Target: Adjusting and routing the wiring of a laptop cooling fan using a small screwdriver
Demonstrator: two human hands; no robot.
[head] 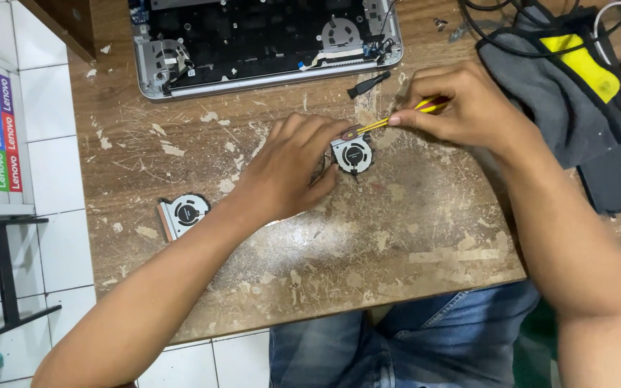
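Your denim-covered knees (368,345) sit closest, cut off at the bottom edge beneath the scarred wooden surface (368,244). Your left hand (292,169) presses down on the small round fan (352,155), hiding its left side, its grip curled over the casing, while your right hand (461,108) pinches a yellow-handled tool (397,118) whose tip meets the fan's top edge. A second fan (183,213) lies well apart to the left, and the opened laptop (267,43) is cropped at the top.
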